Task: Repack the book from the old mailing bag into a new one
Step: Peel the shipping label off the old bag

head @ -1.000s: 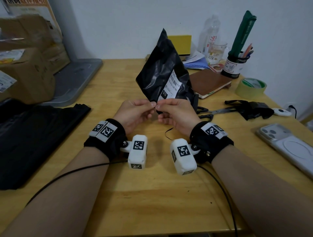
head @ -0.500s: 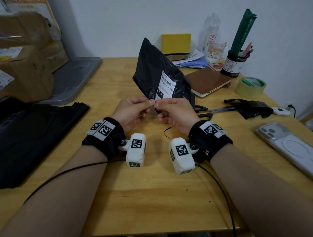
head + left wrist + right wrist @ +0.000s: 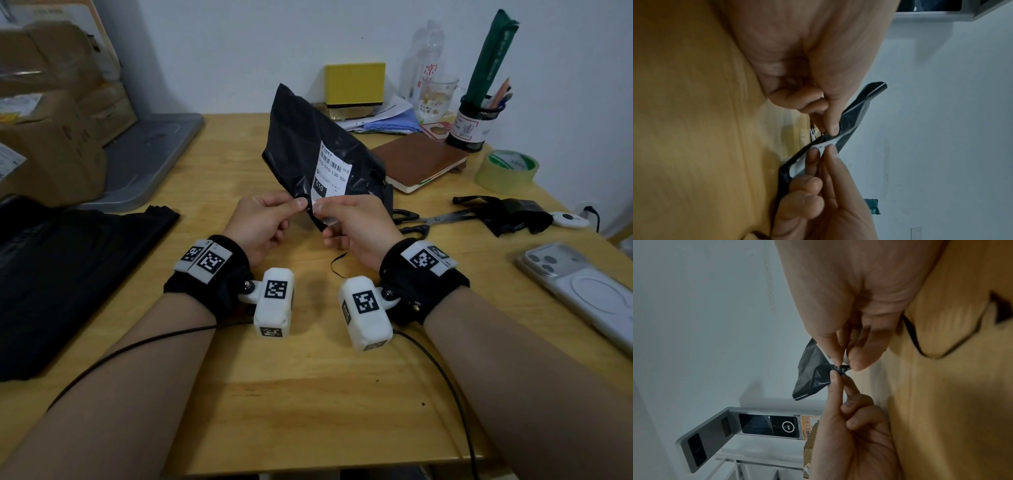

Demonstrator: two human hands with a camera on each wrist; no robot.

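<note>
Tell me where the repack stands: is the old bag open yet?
Not visibly. Both hands, left hand and right hand, pinch the lower edge of the old black mailing bag, held up off the table; no opening shows. The scissors lie unused to the right. Left: open it, take the book out, slide it into a bag from the black stack.

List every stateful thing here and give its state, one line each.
old mailing bag: held tilted above the table, near edge pinched by both hands
left hand: pinching the bag's edge
right hand: pinching the edge by the label
scissors: lying on the table
brown notebook: closed
tape roll: lying flat
</note>
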